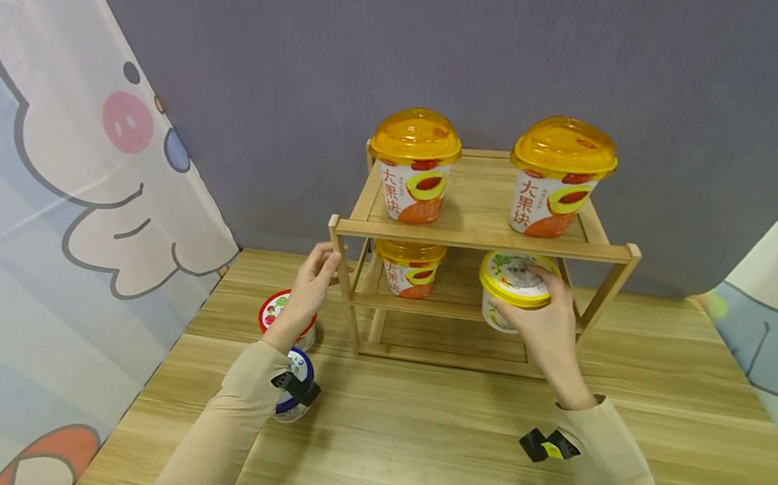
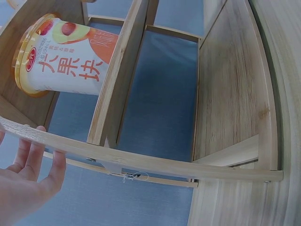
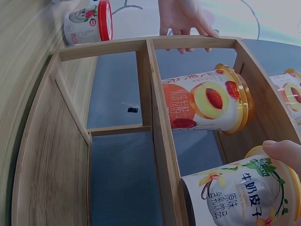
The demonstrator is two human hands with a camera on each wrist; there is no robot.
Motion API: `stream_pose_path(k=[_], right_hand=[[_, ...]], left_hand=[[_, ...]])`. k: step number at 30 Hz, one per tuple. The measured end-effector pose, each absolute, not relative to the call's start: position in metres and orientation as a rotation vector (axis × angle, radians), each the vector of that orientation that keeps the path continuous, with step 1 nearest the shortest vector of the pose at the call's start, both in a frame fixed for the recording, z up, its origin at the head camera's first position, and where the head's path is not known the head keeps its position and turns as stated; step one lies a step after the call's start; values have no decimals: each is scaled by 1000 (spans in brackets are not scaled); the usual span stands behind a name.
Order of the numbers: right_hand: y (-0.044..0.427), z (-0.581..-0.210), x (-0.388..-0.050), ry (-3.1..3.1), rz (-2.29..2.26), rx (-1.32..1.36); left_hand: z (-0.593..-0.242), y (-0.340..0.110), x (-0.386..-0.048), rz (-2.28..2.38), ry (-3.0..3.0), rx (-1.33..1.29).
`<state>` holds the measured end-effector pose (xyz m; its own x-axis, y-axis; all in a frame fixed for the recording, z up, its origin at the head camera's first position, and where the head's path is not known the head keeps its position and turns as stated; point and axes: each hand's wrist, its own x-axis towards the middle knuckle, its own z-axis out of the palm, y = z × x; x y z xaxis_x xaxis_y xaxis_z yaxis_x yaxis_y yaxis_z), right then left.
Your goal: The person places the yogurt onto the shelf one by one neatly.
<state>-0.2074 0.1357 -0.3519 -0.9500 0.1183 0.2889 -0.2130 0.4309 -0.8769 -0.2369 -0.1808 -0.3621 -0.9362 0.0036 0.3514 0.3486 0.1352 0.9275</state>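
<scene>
My right hand [image 1: 549, 321] grips a white yogurt cup [image 3: 235, 193] with a yellow-rimmed lid at the front of the middle shelf, on its right side. Whether the cup's base touches the shelf is unclear. On the rack's left side, my left hand [image 1: 310, 285] touches the upright of the wooden rack [image 1: 462, 362], its fingers [image 2: 35, 162] fairly straight. A peach-printed cup [image 1: 409, 271] with an orange lid lies further left on that middle shelf, standing upright. Two similar cups, one left [image 1: 415, 167] and one right [image 1: 560, 180], stand on the top shelf.
Left of the rack, a red-lidded cup [image 1: 305, 337] and a blue-lidded cup [image 1: 293, 404] stand on the wooden table [image 1: 418, 448], partly hidden by my left arm. A grey panel [image 1: 311, 55] rises behind the rack. Cartoon-printed curtains [image 1: 22, 221] flank both sides.
</scene>
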Motion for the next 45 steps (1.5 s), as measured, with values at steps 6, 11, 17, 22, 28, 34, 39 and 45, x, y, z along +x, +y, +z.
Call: stream_pose_path(k=[6,11,17,22,28,34,39,45], right_hand=[[135,-352,-214,-2385,1524,53],[133,-351,-218,-2385,1515,49],[133,-350,-222,-2382,1517,59],[133,-349,-225,-2379,1501,76],[133,-351,-233,-2346,1513,126],[134,-353,-238,-2313,1514,176],[135,-353,-244,-2298,1522,213],[136,-354,-249,-2281,1553,224]], left_hand=[[-362,-181,-237,-1875,-2153,-356],[-362,-181,-237,-1869,-2170,-339],[-362,-181,-237,-1860,-2179,-334],[-362,-181,-237,-1868,-2168,-336],[-362,-180,-237,-1863,-2164,-336],[-362,-180,-237,-1865,-2170,-326],[-358,-179,-235,-1890,-2170,-310],[-353,-177,-230,-1883,-2178,-312]])
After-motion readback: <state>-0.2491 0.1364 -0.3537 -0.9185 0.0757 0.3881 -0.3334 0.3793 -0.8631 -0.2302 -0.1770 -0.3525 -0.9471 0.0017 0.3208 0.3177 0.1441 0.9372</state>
